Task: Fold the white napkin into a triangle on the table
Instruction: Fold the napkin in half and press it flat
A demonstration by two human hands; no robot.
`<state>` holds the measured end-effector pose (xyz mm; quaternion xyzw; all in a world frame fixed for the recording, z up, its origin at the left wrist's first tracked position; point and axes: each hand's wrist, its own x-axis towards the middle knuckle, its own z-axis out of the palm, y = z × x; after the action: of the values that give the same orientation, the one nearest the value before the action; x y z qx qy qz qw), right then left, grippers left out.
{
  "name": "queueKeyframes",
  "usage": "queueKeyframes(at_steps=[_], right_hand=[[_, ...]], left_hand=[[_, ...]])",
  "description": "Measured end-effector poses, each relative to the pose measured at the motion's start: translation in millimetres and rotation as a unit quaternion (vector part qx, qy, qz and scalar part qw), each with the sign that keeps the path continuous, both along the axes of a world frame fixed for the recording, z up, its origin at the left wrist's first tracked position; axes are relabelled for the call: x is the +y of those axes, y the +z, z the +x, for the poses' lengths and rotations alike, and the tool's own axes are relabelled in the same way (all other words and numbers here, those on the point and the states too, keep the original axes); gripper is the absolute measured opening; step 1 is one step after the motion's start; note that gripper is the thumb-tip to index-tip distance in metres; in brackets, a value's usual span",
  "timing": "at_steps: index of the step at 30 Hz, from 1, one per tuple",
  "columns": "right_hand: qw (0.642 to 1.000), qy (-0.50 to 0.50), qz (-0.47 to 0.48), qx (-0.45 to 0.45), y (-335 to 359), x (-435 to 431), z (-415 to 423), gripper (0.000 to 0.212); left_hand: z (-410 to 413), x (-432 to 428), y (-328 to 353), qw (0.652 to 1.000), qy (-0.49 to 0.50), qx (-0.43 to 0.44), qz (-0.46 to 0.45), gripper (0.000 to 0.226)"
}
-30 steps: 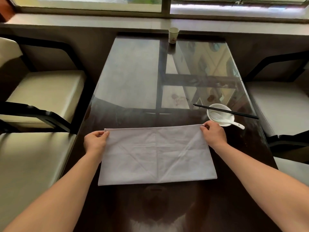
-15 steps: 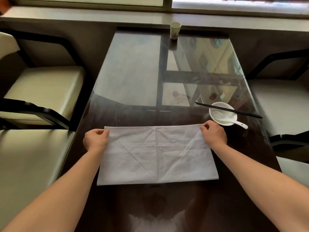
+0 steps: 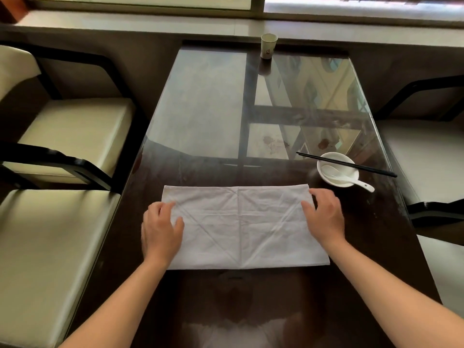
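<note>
We have let go of the far corners; left hand (image 3: 160,231) and right hand (image 3: 325,217) now rest open on the napkin (image 3: 241,227), mid-frame; rectangle set, triangle folds remain.

Head view, downward over table (image 3: 200,109)

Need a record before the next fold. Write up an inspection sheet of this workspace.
Surface: dark glossy table with glass top, reflecting the window; reddish stains on the far part.
Job's things: white napkin flat, a rectangle with creases, not yet a triangle.
Clutter: white bowl holding a white spoon, black chopsticks across its rim; paper cup at the far edge.
Grips: left hand and right hand open, fingers spread over the napkin's side edges.
Cables: nothing seen.
Surroundings: cream-cushioned chairs on both sides, window sill beyond.
</note>
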<state>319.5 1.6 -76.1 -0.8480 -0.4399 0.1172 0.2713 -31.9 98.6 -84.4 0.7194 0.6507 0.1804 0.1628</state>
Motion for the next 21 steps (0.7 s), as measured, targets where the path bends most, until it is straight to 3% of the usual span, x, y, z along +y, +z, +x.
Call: queueKeyframes(at_steps=[4,10,16,21], right_hand=[[0.977,0.181,-0.003,-0.118,-4.6,-38.3,-53.9,0.049],[0.899,0.396,-0.138,-0.125,-19.3,-54.6,-128.7,0.073],[0.857,0.438,-0.218,-0.163,-32.0,-62.9,-131.2,0.093],[0.871,0.393,-0.241,-0.172,-38.5,-92.4,-93.2,0.097]], left_hand=[[4.4,-52.8,-10.9,0.989,-0.114,0.092,-0.013,0.058],[4.9,-77.8,-32.7,0.963,-0.134,0.208,-0.106,0.086],[-0.4,-77.2,-41.0,0.958,-0.129,0.227,-0.114,0.087],[-7.8,-76.1,-42.1,0.954,-0.124,0.253,-0.106,0.086]])
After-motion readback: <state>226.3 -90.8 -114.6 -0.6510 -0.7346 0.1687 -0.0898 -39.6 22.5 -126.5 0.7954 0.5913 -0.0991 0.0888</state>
